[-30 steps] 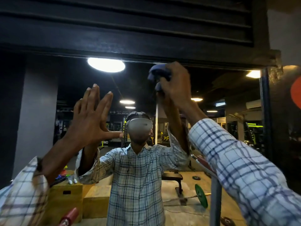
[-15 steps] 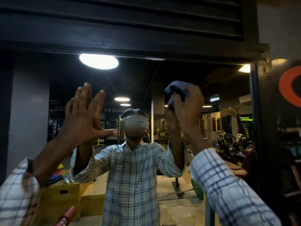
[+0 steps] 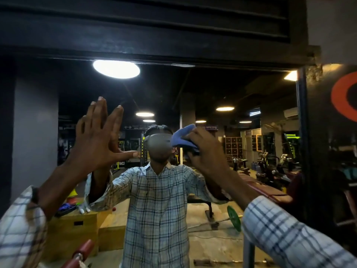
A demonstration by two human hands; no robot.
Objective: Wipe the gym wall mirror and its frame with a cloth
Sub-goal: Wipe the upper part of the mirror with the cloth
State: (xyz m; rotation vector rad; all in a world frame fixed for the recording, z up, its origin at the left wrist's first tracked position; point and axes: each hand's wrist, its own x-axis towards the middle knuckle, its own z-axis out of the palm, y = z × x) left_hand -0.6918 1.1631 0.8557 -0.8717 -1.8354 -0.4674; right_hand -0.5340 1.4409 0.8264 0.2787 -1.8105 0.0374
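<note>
2 hands are up at the mirror [image 3: 222,89]. Your left hand [image 3: 96,144] is spread wide with straight fingers, its palm toward the glass and meeting its own reflection, so it looks to be braced flat on the surface. Your right hand [image 3: 204,151] is curled round the blue cloth [image 3: 183,138] and holds it as a wad against the glass. The wad sits near the middle of the pane, level with the head in your reflection and well below the dark frame [image 3: 154,53] that runs across the top.

The cloth looks soft, light and limp. Held by a corner it would likely trail and fold over, so take it as you have it, bunched in the palm with 1 flat face turned to the glass. The mirror is stiff and smooth, and probably fragile. The wad should slide easily over it, so spread your pressure rather than digging in with fingertips. Your bare left palm may leave marks of its own that need a pass.

The frame looks rigid, and its top right corner [image 3: 314,72] appears rough and chipped. Judging by that, the fabric could snag there, so wrap it over your fingers for the edges.
</note>
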